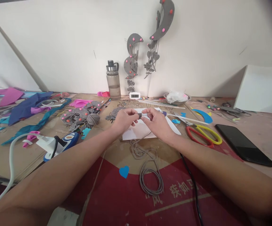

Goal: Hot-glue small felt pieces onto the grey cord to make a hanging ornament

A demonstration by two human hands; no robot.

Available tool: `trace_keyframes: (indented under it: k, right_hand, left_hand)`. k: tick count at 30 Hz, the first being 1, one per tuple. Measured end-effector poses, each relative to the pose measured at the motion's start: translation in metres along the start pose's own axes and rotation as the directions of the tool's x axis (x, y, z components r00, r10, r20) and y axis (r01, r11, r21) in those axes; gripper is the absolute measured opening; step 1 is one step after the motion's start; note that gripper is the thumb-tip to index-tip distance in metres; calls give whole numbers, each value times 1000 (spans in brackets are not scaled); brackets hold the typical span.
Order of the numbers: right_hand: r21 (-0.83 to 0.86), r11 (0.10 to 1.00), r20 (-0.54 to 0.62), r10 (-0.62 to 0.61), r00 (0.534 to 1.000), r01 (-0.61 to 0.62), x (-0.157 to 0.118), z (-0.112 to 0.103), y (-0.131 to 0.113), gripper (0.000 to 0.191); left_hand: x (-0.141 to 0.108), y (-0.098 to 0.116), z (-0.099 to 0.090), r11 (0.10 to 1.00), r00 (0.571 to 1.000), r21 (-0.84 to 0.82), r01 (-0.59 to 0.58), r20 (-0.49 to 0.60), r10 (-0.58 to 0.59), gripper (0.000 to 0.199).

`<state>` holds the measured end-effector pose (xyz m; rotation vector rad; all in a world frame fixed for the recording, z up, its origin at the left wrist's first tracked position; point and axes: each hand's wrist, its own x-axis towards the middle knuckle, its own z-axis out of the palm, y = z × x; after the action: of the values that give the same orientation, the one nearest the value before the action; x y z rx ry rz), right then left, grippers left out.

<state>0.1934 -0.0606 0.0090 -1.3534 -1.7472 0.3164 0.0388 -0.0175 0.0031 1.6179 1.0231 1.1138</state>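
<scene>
My left hand (125, 119) pinches a small dark grey piece (140, 115) between thumb and fingertips. At the other side of this piece, the thumb and index finger of my right hand (158, 123) close on it too. Both hands are above a white sheet (131, 133). A grey cord (151, 188) runs from beneath my right hand down to a loose coil near the front; its upper end is hidden. Just behind the right hand shows part of a dark blue object (164, 113), mostly covered.
Scissors (201, 136) and a black phone (244, 145) lie right. A bottle (113, 83) and small clock (135, 95) stand at the wall, where grey moon-shaped hangings (165, 22) are pinned. Left are grey yarn (93, 118), a power strip (62, 146) and felt scraps. A blue heart (124, 171) lies in front.
</scene>
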Motion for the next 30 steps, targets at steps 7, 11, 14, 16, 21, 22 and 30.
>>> trace_keyframes:
  k: [7,11,14,16,21,22,30]
  right_hand:
    - [79,996,24,29,999,-30,2,-1,2,19]
    - [117,991,28,61,998,-64,5,-1,7,20]
    - [101,991,31,81,996,-84,7,-2,10,19]
    - [74,994,28,80,996,-82,7,-3,10,19]
    - [-46,998,16,43,999,-43,6,-3,7,17]
    - [-77,997,15,32,999,-30,5,-2,7,17]
    - [-180,977,17,-118,993,119,0,0,5,11]
  left_hand:
    - [-3,0,3,998,999,-56,35,-19,-36,11]
    - [-4,1,4,995,997,-93,34,79,-27,16]
    - [-1,-1,2,987,988,-158,38,154,-13,17]
    - [0,-2,0,978,986,-201,54,166,-20,18]
    - [0,1,-3,999,992,-39,-15,126,20,17]
    - [-1,2,-3,999,992,22,-34,123,32,16]
    - [-4,8,-2,978,992,204,-34,122,9,8]
